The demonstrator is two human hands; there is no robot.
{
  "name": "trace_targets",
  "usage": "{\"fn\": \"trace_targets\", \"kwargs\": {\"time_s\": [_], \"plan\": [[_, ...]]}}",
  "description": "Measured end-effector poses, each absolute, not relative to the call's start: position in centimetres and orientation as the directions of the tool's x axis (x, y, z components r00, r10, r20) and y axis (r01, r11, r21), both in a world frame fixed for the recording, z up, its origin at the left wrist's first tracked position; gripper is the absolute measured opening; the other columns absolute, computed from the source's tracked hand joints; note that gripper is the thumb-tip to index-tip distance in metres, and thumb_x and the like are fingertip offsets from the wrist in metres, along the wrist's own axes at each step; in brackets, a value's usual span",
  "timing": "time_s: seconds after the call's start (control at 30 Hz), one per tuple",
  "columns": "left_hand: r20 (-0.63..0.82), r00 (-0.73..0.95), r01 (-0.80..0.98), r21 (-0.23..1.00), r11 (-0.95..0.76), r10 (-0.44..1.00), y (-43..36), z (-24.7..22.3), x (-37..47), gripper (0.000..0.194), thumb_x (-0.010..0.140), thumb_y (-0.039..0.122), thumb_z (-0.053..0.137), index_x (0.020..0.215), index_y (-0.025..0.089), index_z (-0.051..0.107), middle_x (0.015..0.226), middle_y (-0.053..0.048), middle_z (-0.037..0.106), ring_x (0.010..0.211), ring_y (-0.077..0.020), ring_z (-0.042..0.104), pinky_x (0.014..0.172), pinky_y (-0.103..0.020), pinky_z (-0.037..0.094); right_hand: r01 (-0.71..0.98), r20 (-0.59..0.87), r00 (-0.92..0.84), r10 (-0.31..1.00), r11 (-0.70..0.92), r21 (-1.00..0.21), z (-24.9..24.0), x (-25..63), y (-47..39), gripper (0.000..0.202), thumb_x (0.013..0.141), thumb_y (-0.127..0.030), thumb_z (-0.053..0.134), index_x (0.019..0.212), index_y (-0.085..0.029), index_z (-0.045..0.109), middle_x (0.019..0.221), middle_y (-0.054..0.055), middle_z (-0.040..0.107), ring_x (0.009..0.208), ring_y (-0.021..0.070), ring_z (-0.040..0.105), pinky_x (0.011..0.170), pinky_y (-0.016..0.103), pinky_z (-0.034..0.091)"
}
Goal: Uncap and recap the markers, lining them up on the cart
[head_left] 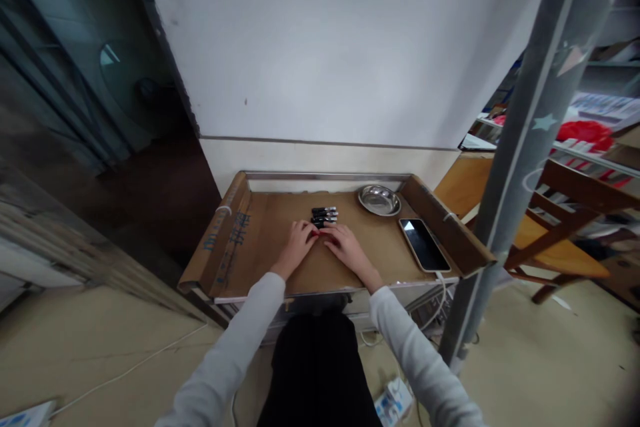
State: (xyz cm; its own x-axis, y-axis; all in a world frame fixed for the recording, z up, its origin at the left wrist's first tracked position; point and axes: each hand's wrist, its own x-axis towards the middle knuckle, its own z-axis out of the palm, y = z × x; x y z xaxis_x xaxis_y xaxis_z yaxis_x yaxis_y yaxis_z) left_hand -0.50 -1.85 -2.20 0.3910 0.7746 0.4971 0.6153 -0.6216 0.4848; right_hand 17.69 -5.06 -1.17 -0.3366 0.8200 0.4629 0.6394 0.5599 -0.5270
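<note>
My left hand [301, 240] and my right hand [344, 242] meet over the cardboard-lined tabletop [267, 227], fingertips almost touching. Between them shows a small red item [320, 233], mostly covered by the fingers; it could be a marker, but its full shape is hidden. Both hands are closed around its ends. Just beyond the fingertips, several black markers [324, 213] with white-printed barrels lie side by side in a row.
A round metal dish [379, 200] stands at the back right of the table. Nearer lies a smartphone [424, 245] with a white cable [442, 293] hanging over the front edge. Cardboard flaps [453, 227] border the sides. A grey metal post [520, 147] rises on the right, before a wooden chair [560, 247].
</note>
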Motion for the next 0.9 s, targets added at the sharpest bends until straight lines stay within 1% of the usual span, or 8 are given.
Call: {"fn": "trace_targets", "kwargs": {"time_s": [0.1, 0.23, 0.3, 0.37, 0.5, 0.7, 0.8, 0.9], "plan": [[0.501, 0.419, 0.616, 0.456, -0.642, 0.757, -2.5, -1.9, -0.7, 0.017, 0.085, 0.022, 0.047, 0.097, 0.022, 0.059, 0.100, -0.005, 0.051, 0.097, -0.0204, 0.045, 0.089, -0.036, 0.039, 0.761, 0.494, -0.258, 0.830, 0.490, -0.425, -1.2, 18.7, -5.5, 0.032, 0.082, -0.029, 0.055, 0.113, -0.023, 0.055, 0.122, 0.009, 0.050, 0.111, 0.0217, 0.046, 0.093, 0.038, 0.037], [0.493, 0.475, 0.609, 0.414, -0.677, 0.729, -2.9, -1.4, -0.4, 0.022, 0.087, 0.023, 0.045, 0.105, 0.024, 0.059, 0.102, -0.005, 0.051, 0.099, -0.0200, 0.046, 0.091, -0.036, 0.038, 0.882, 0.464, -0.129, 0.876, 0.315, -0.349, -1.8, 19.9, -5.8, 0.024, 0.084, -0.034, 0.052, 0.101, -0.021, 0.060, 0.104, 0.010, 0.053, 0.097, 0.0226, 0.048, 0.084, 0.036, 0.038], [0.485, 0.499, 0.606, 0.397, -0.689, 0.718, -2.9, -1.3, -0.2, 0.023, 0.086, 0.024, 0.046, 0.106, 0.024, 0.058, 0.101, -0.005, 0.051, 0.097, -0.0198, 0.046, 0.091, -0.036, 0.039, 0.913, 0.447, -0.097, 0.889, 0.259, -0.316, -2.0, 20.0, -5.8, 0.022, 0.085, -0.036, 0.050, 0.096, -0.021, 0.062, 0.099, 0.009, 0.053, 0.094, 0.0227, 0.048, 0.081, 0.035, 0.037], [0.479, 0.507, 0.609, 0.390, -0.691, 0.717, -2.8, -1.4, -0.1, 0.023, 0.086, 0.026, 0.047, 0.106, 0.024, 0.058, 0.100, -0.005, 0.051, 0.096, -0.0196, 0.047, 0.090, -0.036, 0.040, 0.922, 0.435, -0.120, 0.892, 0.263, -0.285, -2.0, 19.7, -5.7, 0.021, 0.086, -0.036, 0.048, 0.095, -0.022, 0.062, 0.097, 0.008, 0.053, 0.093, 0.0222, 0.047, 0.079, 0.034, 0.036], [0.474, 0.520, 0.602, 0.387, -0.699, 0.710, -2.6, -1.6, 0.0, 0.021, 0.087, 0.029, 0.047, 0.104, 0.023, 0.058, 0.099, -0.004, 0.050, 0.095, -0.0190, 0.047, 0.089, -0.035, 0.041, 0.917, 0.432, -0.195, 0.881, 0.319, -0.238, -1.6, 18.9, -5.6, 0.022, 0.088, -0.036, 0.045, 0.097, -0.024, 0.061, 0.097, 0.007, 0.054, 0.094, 0.0209, 0.047, 0.079, 0.032, 0.035], [0.464, 0.539, 0.554, 0.435, -0.710, 0.703, -2.3, -1.7, 0.2, 0.016, 0.088, 0.024, 0.045, 0.099, 0.021, 0.057, 0.100, -0.004, 0.051, 0.095, -0.0167, 0.050, 0.088, -0.032, 0.043, 0.905, 0.434, -0.220, 0.874, 0.349, -0.244, -1.5, 18.6, -5.4, 0.020, 0.089, -0.035, 0.045, 0.098, -0.025, 0.061, 0.097, 0.006, 0.055, 0.093, 0.0202, 0.048, 0.078, 0.032, 0.034], [0.476, 0.545, 0.544, 0.426, -0.723, 0.690, -2.1, -1.8, 0.3, 0.014, 0.088, 0.024, 0.045, 0.095, 0.021, 0.057, 0.099, -0.004, 0.051, 0.093, -0.0164, 0.051, 0.088, -0.032, 0.043, 0.909, 0.439, -0.225, 0.870, 0.350, -0.226, -1.6, 18.6, -5.4, 0.020, 0.088, -0.034, 0.046, 0.098, -0.024, 0.060, 0.096, 0.006, 0.056, 0.092, 0.0207, 0.048, 0.078, 0.032, 0.034], [0.503, 0.495, 0.594, 0.399, -0.699, 0.708, -2.1, -1.9, 0.3, 0.013, 0.087, 0.023, 0.046, 0.093, 0.020, 0.057, 0.096, -0.004, 0.051, 0.093, -0.0178, 0.050, 0.087, -0.034, 0.043, 0.916, 0.439, -0.204, 0.875, 0.329, -0.230, -1.7, 18.5, -5.3, 0.018, 0.088, -0.033, 0.047, 0.096, -0.024, 0.060, 0.095, 0.006, 0.056, 0.091, 0.0206, 0.049, 0.077, 0.031, 0.035]]}}
